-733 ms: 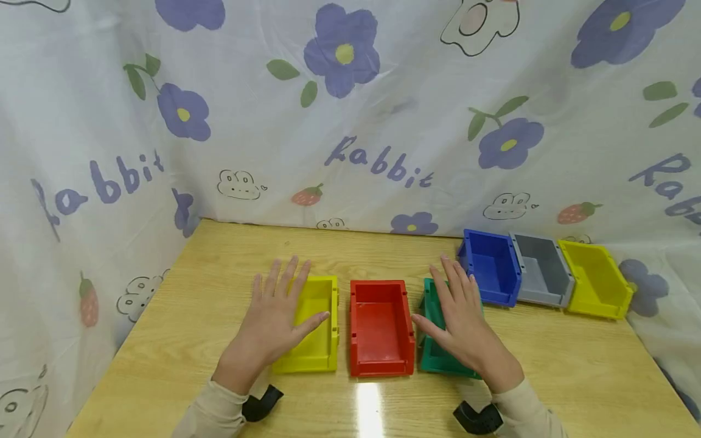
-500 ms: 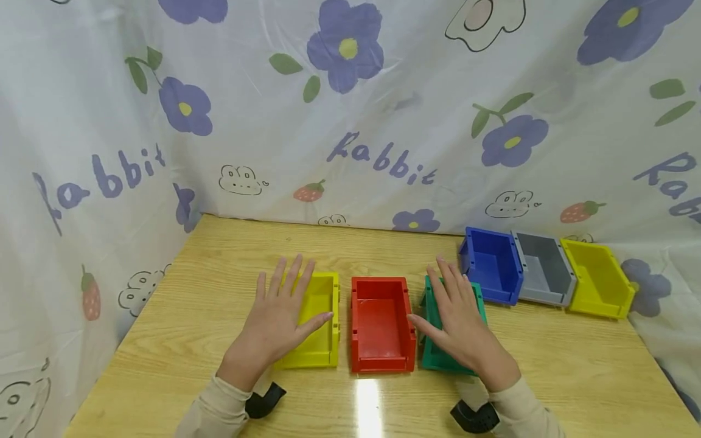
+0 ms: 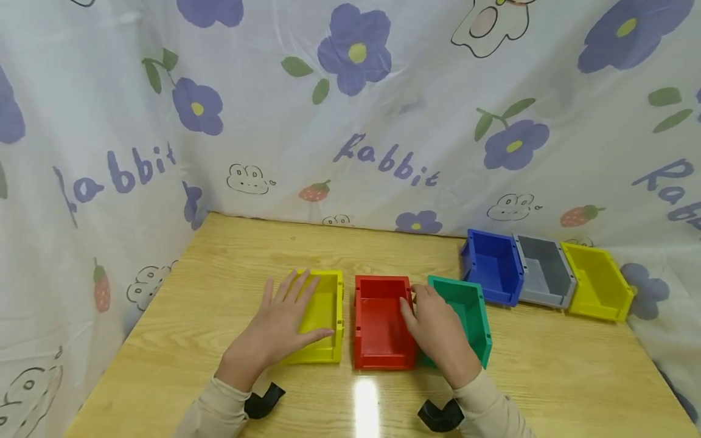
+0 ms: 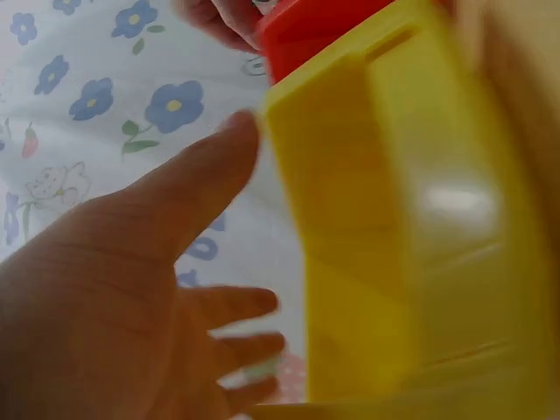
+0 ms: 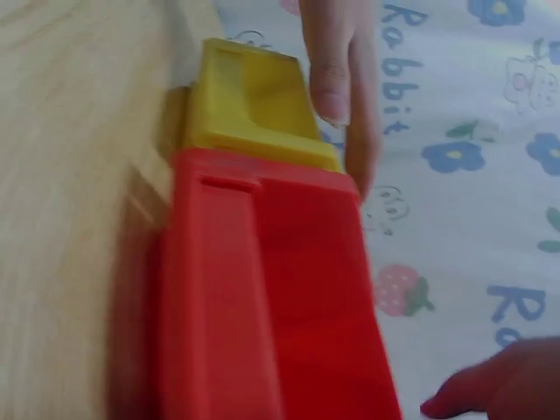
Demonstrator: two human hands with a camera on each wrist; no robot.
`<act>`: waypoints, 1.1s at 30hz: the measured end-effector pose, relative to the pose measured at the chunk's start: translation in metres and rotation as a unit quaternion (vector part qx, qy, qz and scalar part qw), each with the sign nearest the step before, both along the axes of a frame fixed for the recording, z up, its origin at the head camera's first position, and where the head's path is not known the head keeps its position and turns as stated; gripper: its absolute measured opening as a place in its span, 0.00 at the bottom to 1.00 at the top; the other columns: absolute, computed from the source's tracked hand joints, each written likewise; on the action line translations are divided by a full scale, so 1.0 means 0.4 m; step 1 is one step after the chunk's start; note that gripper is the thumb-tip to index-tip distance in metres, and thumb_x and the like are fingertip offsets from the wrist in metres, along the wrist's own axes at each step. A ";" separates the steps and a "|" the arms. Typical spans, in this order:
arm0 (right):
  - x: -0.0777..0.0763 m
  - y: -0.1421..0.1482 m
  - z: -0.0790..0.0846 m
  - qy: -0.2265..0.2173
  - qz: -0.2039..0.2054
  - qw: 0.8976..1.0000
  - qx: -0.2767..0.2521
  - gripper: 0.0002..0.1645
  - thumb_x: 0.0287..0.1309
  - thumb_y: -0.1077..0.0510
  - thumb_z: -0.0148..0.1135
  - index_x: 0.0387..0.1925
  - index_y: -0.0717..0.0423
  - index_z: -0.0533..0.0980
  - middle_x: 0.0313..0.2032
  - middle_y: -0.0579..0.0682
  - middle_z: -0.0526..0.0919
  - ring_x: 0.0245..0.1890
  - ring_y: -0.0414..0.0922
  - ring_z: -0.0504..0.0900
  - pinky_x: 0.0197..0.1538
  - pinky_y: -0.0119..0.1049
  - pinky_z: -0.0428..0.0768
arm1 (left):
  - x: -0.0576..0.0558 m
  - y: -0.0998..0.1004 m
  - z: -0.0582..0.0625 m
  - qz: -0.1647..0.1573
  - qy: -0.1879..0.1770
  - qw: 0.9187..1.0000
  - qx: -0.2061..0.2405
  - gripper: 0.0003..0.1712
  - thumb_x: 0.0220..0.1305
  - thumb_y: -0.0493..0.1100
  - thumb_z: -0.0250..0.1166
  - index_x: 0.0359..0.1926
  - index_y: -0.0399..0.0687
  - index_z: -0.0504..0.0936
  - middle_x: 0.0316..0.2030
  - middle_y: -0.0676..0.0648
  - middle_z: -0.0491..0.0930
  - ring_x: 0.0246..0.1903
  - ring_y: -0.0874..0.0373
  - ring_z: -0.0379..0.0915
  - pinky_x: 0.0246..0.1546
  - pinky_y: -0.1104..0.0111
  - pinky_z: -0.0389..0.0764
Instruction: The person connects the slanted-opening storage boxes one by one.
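Note:
In the head view a yellow bin (image 3: 321, 316), a red bin (image 3: 381, 325) and a green bin (image 3: 471, 310) stand in a row. My left hand (image 3: 278, 325) hovers over the yellow bin's left side with fingers spread and straight; its thumb (image 4: 206, 171) is apart from the bin's rim in the left wrist view. Over the gap between red and green is my right hand (image 3: 438, 325), its fingers bent downward, their tips hidden. Its thumb (image 5: 499, 385) lies across the red bin's right wall in the head view, and shows beyond the rim in the right wrist view.
Against the back right stand a blue bin (image 3: 493, 267), a grey bin (image 3: 544, 271) and another yellow bin (image 3: 597, 283), side by side. A patterned cloth (image 3: 263, 121) hangs along the back and left of the wooden table (image 3: 186, 340).
My right hand has moved left from over the green bin to the red bin's right wall, its fingers now bent. The left hand stays over the yellow bin. The head view has shifted slightly.

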State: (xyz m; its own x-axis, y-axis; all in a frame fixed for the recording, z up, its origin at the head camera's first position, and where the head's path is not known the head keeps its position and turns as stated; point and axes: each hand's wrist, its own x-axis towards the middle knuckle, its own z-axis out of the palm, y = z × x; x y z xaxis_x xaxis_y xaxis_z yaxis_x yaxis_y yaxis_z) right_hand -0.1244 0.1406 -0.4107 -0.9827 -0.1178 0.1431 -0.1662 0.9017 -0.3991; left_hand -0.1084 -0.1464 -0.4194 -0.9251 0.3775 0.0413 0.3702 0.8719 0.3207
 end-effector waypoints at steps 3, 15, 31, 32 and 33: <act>-0.002 -0.003 0.005 -0.019 -0.014 0.999 0.024 0.20 0.72 0.53 0.64 0.49 0.69 0.80 0.25 0.55 0.81 0.20 0.45 0.77 0.21 0.33 0.79 | 0.008 0.008 -0.012 -0.023 0.038 0.999 -0.014 0.51 0.71 0.68 0.60 0.81 0.43 0.58 0.81 0.38 0.56 0.81 0.36 0.48 0.78 0.30 0.40; -0.013 0.024 0.029 -0.137 -0.002 0.989 -0.058 0.21 0.77 0.54 0.54 0.24 0.57 0.71 0.15 0.50 0.70 0.13 0.45 0.71 0.20 0.31 0.68 | 0.021 0.026 -0.045 -0.039 0.097 0.993 -0.049 0.40 0.76 0.64 0.57 0.77 0.44 0.67 0.76 0.41 0.68 0.77 0.40 0.60 0.77 0.30 0.44; -0.043 0.057 0.026 -0.217 0.076 0.945 -0.231 0.23 0.85 0.46 0.38 0.36 0.58 0.67 0.21 0.51 0.68 0.16 0.46 0.68 0.22 0.36 0.72 | 0.010 -0.022 -0.060 0.072 -0.008 0.991 0.114 0.45 0.81 0.50 0.56 0.83 0.35 0.43 0.83 0.33 0.39 0.81 0.31 0.43 0.77 0.39 0.57; -0.046 0.055 0.023 -0.218 0.076 0.944 -0.234 0.23 0.85 0.46 0.38 0.36 0.59 0.67 0.21 0.51 0.69 0.16 0.46 0.68 0.22 0.35 0.72 | 0.010 -0.023 -0.060 0.072 -0.019 0.990 0.119 0.45 0.81 0.51 0.55 0.83 0.36 0.42 0.84 0.34 0.38 0.81 0.32 0.42 0.77 0.39 0.57; -0.048 0.053 0.019 -0.219 0.077 0.944 -0.236 0.23 0.85 0.47 0.38 0.36 0.59 0.68 0.21 0.51 0.69 0.16 0.46 0.68 0.23 0.35 0.72 | 0.010 -0.024 -0.060 0.071 -0.026 0.989 0.123 0.46 0.81 0.51 0.55 0.83 0.37 0.41 0.84 0.35 0.36 0.81 0.32 0.42 0.77 0.39 0.57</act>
State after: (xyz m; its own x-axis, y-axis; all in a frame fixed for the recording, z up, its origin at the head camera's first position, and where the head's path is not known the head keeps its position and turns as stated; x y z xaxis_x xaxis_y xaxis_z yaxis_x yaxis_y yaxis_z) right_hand -0.1437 0.1617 -0.4030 -0.9364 -0.2882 -0.2004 -0.0068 0.5856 -0.8106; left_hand -0.1046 -0.1562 -0.4436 -0.9715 0.2270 0.0675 0.2264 0.8069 0.5455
